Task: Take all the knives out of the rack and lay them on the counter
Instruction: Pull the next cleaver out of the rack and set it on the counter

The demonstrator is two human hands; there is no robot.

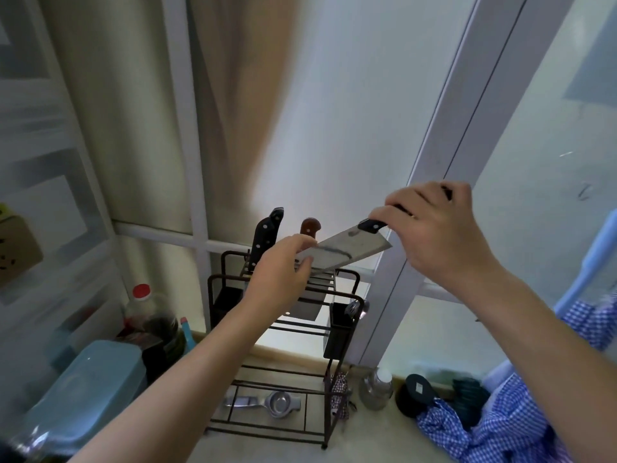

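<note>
Gripping a cleaver (pixel 347 248) above the rack (pixel 283 329), both hands' fingers (pixel 397 208) clamp it.

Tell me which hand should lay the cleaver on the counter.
Right. The right hand grips the cleaver by its black handle, while the left hand only pinches the blade's far end, so the right probably controls it better.

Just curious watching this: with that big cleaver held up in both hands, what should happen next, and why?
Probably lower the broad steel cleaver onto the pale counter beside the dark wire rack. The right hand grips its handle, the left hand pinches the blade, and it is clear of the rack.
</note>
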